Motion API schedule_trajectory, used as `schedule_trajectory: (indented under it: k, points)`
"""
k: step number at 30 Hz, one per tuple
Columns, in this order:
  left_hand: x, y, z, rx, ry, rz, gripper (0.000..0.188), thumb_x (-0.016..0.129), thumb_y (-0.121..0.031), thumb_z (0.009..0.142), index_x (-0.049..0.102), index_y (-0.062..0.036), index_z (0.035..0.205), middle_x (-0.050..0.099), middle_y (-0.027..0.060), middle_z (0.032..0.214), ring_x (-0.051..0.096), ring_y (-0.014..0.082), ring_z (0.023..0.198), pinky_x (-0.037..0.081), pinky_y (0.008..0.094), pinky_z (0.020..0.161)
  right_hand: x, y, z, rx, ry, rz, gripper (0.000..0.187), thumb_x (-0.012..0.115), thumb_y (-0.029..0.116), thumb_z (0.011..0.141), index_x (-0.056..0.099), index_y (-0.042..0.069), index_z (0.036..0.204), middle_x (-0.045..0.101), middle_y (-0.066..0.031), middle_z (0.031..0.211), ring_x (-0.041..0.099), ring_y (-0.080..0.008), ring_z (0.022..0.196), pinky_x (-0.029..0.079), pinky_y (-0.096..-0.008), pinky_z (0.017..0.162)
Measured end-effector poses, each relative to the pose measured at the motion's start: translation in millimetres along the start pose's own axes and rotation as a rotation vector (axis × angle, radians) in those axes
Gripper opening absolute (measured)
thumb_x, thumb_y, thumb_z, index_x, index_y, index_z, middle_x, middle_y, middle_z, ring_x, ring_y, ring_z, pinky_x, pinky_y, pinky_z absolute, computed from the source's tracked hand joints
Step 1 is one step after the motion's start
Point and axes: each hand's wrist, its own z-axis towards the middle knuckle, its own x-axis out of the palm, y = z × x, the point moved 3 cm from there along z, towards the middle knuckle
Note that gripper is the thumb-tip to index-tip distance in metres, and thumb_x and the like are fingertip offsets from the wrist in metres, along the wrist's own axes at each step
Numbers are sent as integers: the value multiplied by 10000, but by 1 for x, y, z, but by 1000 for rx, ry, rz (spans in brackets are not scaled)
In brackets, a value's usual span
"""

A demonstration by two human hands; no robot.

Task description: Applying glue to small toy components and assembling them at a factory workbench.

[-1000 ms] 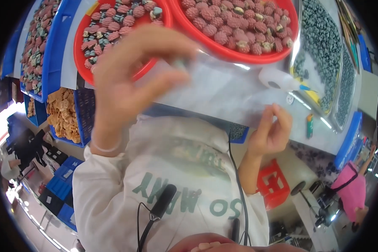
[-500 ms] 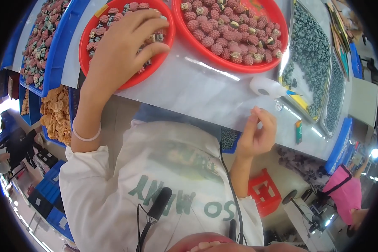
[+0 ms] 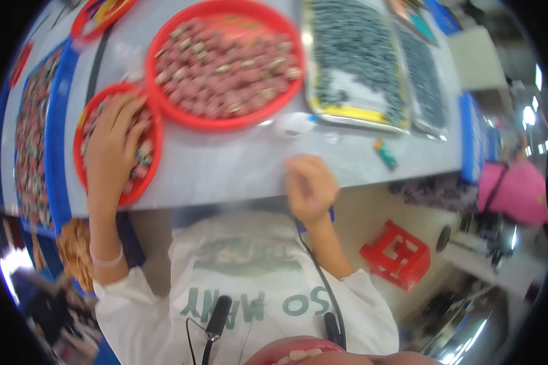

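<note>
My left hand (image 3: 111, 143) lies over a small red round tray (image 3: 156, 152), open, with its fingers stretched across the bumpy pink and dark pieces (image 3: 144, 169) inside. Its fingertips are among the pieces, and whether one is under them is hidden. My right hand (image 3: 310, 187) is raised at the table's front edge with its fingers curled and pressed together. Anything in that pinch is too small and blurred to make out. Just beyond it, a white squeeze bottle (image 3: 294, 125) with a blue tip lies on its side.
A larger red tray (image 3: 225, 123) of pink and cream pieces stands behind the bottle. Metal trays (image 3: 362, 117) of dark grey-green pieces are at the right, near a small green tube-like item (image 3: 385, 155). A blue crate (image 3: 58, 140) stands left; a red stool (image 3: 399, 255) is below.
The whole view has shifted, so the trays and table now appear farther left. My left hand remains over the small red tray. My right hand stays closed near the bottle.
</note>
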Motion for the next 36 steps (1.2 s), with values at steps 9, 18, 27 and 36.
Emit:
schedule_trajectory:
  k: [9,18,27,36]
  points:
    - [-17,-21,-21,1,195,40,355,486,-96,852,481,-22,1199,465,125,1246,397,289,1186,297,358,980,-2,-6,-5,-96,-84,18,219,600,-36,631,612,39,837,599,-101,781,587,-272,698,473,-341,609]
    - [-13,-13,-25,50,233,43,419,431,-188,894,391,-13,1272,399,143,1304,333,301,1234,249,373,1015,-6,1,-4,-111,-134,20,183,591,-14,644,586,51,815,576,-94,754,563,-276,660,452,-350,570]
    - [12,16,-17,-3,261,258,595,268,-464,911,235,-89,1371,209,137,1423,151,297,1324,80,433,1067,-3,0,-8,-124,-162,-3,163,601,12,647,577,66,799,571,-82,738,556,-270,650,445,-356,579]
    - [16,21,-16,-78,224,246,500,331,-354,925,298,-92,1350,260,121,1407,200,295,1309,116,425,1066,-2,-3,-13,-140,-114,-41,192,597,7,641,582,62,824,580,-76,809,569,-271,725,459,-356,623]
